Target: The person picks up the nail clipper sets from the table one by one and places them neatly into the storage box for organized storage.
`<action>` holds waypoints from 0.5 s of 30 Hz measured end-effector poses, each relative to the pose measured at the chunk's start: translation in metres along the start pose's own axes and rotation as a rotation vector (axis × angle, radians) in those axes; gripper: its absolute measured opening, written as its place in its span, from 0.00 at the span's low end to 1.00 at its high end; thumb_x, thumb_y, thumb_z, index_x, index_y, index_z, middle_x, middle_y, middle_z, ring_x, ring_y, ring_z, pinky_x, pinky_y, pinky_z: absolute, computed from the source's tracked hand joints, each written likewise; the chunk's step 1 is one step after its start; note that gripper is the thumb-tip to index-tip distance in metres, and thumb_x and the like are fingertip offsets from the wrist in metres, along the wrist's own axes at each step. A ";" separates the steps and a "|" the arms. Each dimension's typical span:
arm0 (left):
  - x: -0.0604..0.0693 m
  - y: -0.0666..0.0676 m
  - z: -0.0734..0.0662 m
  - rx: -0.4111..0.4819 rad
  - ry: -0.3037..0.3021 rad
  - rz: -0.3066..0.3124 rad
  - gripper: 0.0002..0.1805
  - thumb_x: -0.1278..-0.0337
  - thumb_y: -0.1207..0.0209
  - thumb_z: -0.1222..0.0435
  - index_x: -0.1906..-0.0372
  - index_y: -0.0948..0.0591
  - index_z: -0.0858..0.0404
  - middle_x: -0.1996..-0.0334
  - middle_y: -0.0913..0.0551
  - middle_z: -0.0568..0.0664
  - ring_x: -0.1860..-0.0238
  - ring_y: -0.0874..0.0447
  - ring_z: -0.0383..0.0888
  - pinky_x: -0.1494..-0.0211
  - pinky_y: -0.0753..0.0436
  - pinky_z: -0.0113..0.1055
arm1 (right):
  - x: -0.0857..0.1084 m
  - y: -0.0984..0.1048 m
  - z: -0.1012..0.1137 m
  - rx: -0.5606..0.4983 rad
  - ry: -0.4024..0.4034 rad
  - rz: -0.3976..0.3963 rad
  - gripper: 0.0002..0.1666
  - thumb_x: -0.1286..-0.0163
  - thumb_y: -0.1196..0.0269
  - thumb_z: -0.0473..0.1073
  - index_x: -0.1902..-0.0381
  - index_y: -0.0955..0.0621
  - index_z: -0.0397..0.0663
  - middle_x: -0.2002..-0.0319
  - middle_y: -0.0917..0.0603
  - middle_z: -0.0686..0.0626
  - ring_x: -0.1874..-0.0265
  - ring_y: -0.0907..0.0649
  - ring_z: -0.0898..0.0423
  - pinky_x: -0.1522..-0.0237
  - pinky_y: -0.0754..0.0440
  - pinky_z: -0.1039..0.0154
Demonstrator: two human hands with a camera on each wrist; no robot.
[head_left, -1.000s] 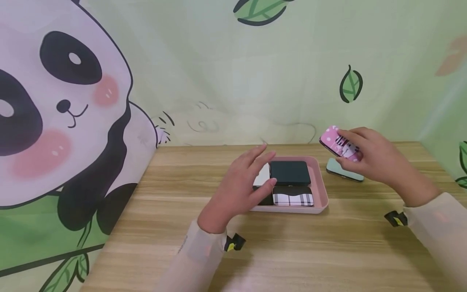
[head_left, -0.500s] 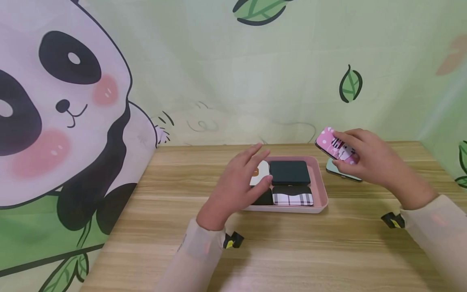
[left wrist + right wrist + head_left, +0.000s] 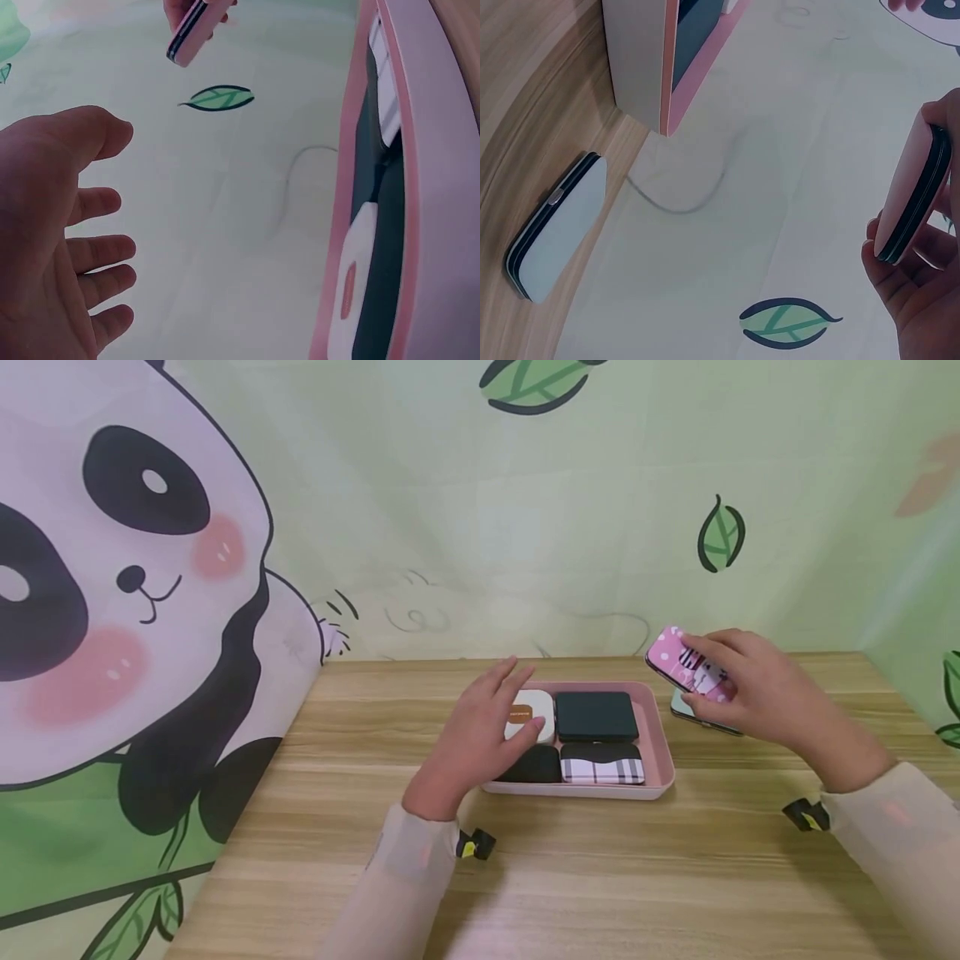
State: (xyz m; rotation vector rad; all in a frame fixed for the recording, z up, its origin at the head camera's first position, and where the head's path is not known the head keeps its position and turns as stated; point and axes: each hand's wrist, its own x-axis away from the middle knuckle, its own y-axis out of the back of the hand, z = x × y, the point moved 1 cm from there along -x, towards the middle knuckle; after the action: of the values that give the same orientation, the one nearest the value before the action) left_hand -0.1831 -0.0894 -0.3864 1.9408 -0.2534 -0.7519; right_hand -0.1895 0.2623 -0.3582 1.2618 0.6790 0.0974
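My right hand (image 3: 765,697) grips a small pink flat case (image 3: 667,653) with white dots and a cartoon picture, between thumb and fingers, raised above the table. Its dark side seam shows in the right wrist view. Under it lies a pale blue clasped case (image 3: 562,229) on the table, partly hidden by the right hand in the head view. My left hand (image 3: 476,731) hovers over the left end of a pink tray (image 3: 660,752), its fingers spread and holding nothing. Inside the tray are a white case (image 3: 542,703) with a brown label, a dark green case (image 3: 596,716), a black case (image 3: 536,766) and a plaid case (image 3: 602,768).
The tray stands near the back of a wooden table (image 3: 600,877). Behind the table hangs a green cloth (image 3: 465,510) printed with a panda and leaves. To the right of the tray is the pale blue case.
My left hand has drifted left, uncovering more of the white and black cases. The right hand has shifted slightly left and down, still holding the pink case.
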 end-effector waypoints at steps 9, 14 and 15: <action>-0.002 -0.009 0.017 0.015 0.042 0.010 0.35 0.29 0.47 0.51 0.23 0.38 0.58 0.24 0.39 0.56 0.23 0.43 0.53 0.24 0.38 0.54 | -0.002 -0.003 0.001 -0.007 0.020 -0.009 0.44 0.46 0.25 0.47 0.31 0.26 0.44 0.43 0.23 0.39 0.52 0.24 0.46 0.59 0.16 0.49; -0.002 -0.011 0.022 0.022 0.055 0.002 0.35 0.29 0.47 0.49 0.23 0.38 0.58 0.24 0.39 0.56 0.23 0.42 0.53 0.24 0.38 0.53 | -0.003 -0.005 0.003 -0.002 0.026 -0.011 0.44 0.46 0.25 0.48 0.32 0.26 0.45 0.43 0.22 0.39 0.53 0.24 0.46 0.60 0.16 0.49; -0.002 -0.011 0.023 0.018 0.062 0.002 0.35 0.29 0.47 0.49 0.23 0.38 0.58 0.24 0.39 0.56 0.24 0.41 0.53 0.24 0.38 0.53 | -0.003 -0.005 0.003 0.003 0.029 -0.011 0.44 0.46 0.25 0.48 0.32 0.26 0.45 0.43 0.22 0.39 0.53 0.24 0.47 0.60 0.16 0.50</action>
State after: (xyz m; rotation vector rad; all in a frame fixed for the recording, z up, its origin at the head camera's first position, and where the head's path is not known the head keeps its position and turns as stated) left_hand -0.2001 -0.1001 -0.4021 1.9775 -0.2251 -0.6893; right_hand -0.1915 0.2570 -0.3612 1.2610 0.7114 0.1060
